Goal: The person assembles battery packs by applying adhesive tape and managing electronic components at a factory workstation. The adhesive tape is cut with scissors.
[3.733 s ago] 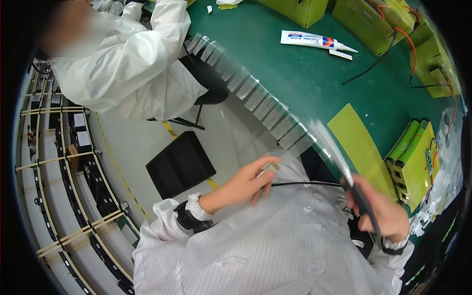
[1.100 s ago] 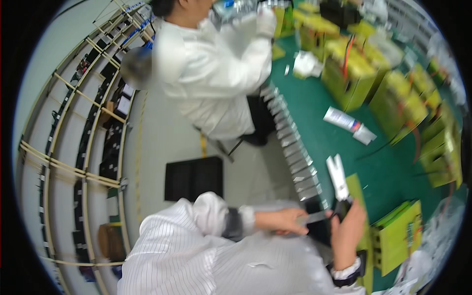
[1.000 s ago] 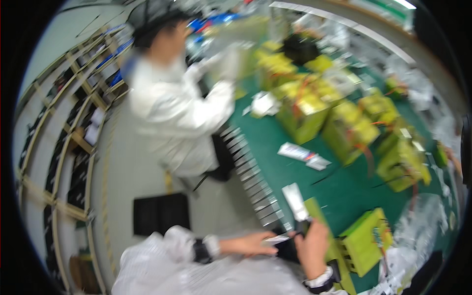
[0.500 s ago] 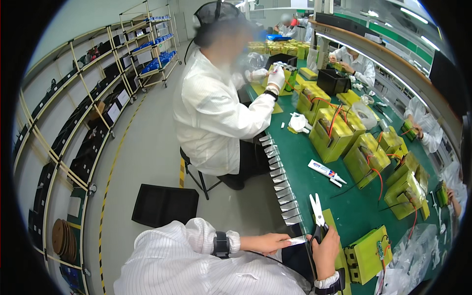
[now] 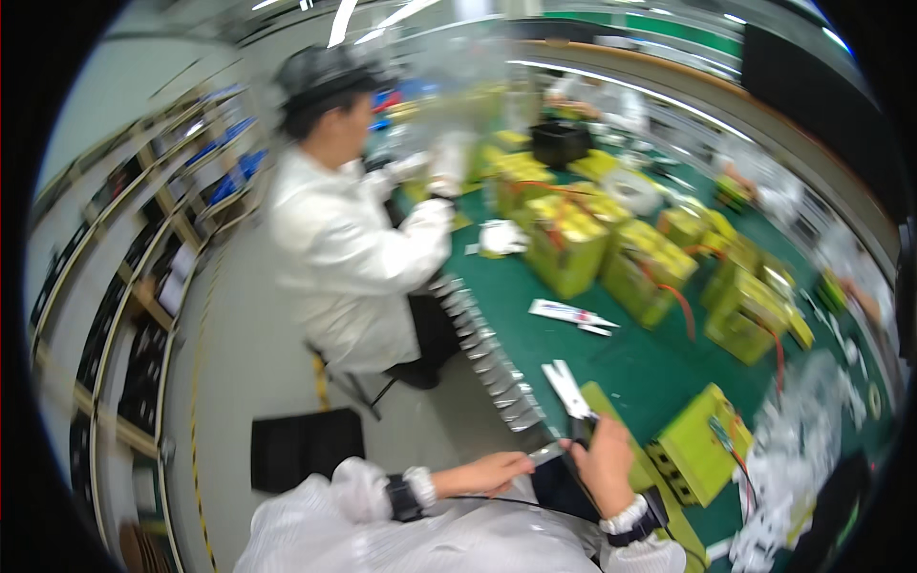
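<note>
My left hand point(image 5: 489, 474) pinches a shiny strip point(image 5: 547, 453); my right hand point(image 5: 605, 466) grips scissors point(image 5: 575, 404), blades parted, by the desk point(image 5: 640, 371) edge.

- We take this for an assembly workshop;
- we see a long green-topped workbench point(image 5: 659, 368) bearing yellow-green box-shaped packs point(image 5: 568, 258) with red wires point(image 5: 687, 307);
- we see a seated co-worker point(image 5: 334, 258) in a white coat point(image 5: 325, 296) and dark cap point(image 5: 320, 76), others in white point(image 5: 616, 103) across the workbench;
- we find pale-framed storage racks point(image 5: 122, 429), yellow tape point(image 5: 195, 420) lining the grey floor point(image 5: 253, 353), and white tube lights point(image 5: 341, 21) overhead.
</note>
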`<action>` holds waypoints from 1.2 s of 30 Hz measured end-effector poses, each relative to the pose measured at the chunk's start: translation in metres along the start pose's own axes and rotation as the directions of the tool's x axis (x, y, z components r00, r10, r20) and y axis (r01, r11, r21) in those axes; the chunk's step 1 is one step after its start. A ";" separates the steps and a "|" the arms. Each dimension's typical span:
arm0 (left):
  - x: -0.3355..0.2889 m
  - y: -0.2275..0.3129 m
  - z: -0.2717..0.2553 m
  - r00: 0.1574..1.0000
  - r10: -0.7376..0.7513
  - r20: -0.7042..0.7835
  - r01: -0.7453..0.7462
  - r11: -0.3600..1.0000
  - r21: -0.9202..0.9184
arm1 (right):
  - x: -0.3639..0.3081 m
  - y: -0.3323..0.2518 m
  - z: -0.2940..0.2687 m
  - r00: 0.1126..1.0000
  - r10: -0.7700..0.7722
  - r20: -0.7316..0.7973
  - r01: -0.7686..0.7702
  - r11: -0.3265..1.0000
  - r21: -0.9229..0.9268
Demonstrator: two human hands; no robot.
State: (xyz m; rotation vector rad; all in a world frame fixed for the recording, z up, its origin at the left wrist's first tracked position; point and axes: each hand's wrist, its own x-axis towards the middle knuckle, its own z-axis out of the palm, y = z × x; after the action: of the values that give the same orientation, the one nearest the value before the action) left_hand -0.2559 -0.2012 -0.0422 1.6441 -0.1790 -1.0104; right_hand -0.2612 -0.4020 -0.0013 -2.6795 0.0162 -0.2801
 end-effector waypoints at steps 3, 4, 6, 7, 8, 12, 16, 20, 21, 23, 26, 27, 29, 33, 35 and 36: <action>-0.003 0.002 -0.006 1.000 -0.026 0.008 0.026 1.000 0.007 | 0.008 0.001 0.009 0.999 -0.044 -0.016 0.044 0.999 0.017; -0.002 0.005 -0.005 0.998 -0.043 -0.037 0.042 0.999 -0.027 | 0.009 0.002 0.006 1.000 -0.014 -0.002 0.014 1.000 0.018; -0.002 0.011 -0.003 0.998 -0.034 -0.049 0.033 0.999 -0.012 | 0.010 0.005 0.005 0.999 -0.017 -0.036 0.018 1.000 0.010; -0.003 0.013 -0.003 0.997 -0.016 -0.077 0.015 1.000 -0.013 | 0.009 0.006 0.005 0.997 -0.044 -0.063 0.044 0.999 -0.002; -0.004 0.014 -0.002 0.997 -0.020 -0.074 0.019 1.000 -0.012 | 0.008 0.006 0.005 0.997 -0.040 -0.061 0.040 0.999 0.000; -0.012 0.007 -0.003 0.999 -0.031 -0.022 0.030 0.999 -0.046 | 0.001 0.001 0.006 0.998 -0.049 -0.048 0.049 0.999 0.002; -0.016 -0.006 0.000 0.998 -0.004 0.055 0.007 0.998 -0.066 | -0.012 -0.002 0.002 0.999 0.001 0.033 -0.002 0.999 0.040; 0.000 -0.002 -0.001 0.998 0.027 0.064 -0.025 0.999 -0.029 | 0.000 0.012 0.005 1.000 -0.007 -0.030 0.007 1.000 0.027; 0.009 -0.006 -0.001 0.999 -0.030 0.039 0.033 0.996 -0.080 | 0.002 0.018 0.007 0.998 -0.042 -0.046 0.042 0.999 0.017; 0.004 -0.011 0.000 0.990 0.142 0.027 -0.134 0.969 -0.208 | 0.009 0.006 -0.036 0.900 0.168 0.401 -0.331 0.863 0.382; -0.026 0.036 -0.006 0.999 0.039 0.028 -0.037 0.995 -0.089 | -0.036 0.003 -0.109 0.791 0.040 0.611 -0.553 0.477 0.683; -0.019 0.029 -0.014 0.999 0.037 0.035 -0.033 0.994 -0.104 | -0.042 0.007 -0.116 0.732 0.023 0.681 -0.643 0.352 0.680; -0.001 0.015 -0.020 0.993 -0.016 0.121 0.032 0.990 -0.137 | -0.052 0.038 -0.121 0.557 -0.145 0.817 -0.718 0.410 0.562; -0.001 0.018 -0.016 0.982 -0.108 0.156 0.133 0.978 -0.159 | -0.102 0.046 -0.097 0.494 -0.245 0.834 -0.803 0.239 0.546; -0.009 0.017 -0.013 0.980 -0.106 0.169 0.130 0.982 -0.140 | -0.091 0.039 -0.093 0.454 -0.269 0.850 -0.712 0.464 0.527; -0.011 0.019 -0.012 0.981 -0.114 0.157 0.140 0.977 -0.162 | -0.086 0.038 -0.089 0.417 -0.260 0.871 -0.658 0.575 0.486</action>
State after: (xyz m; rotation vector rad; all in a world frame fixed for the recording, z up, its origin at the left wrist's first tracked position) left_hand -0.2472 -0.1920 -0.0206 1.4383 -0.0819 -1.2124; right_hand -0.3614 -0.4693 0.0440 -1.5067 -0.0507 1.0690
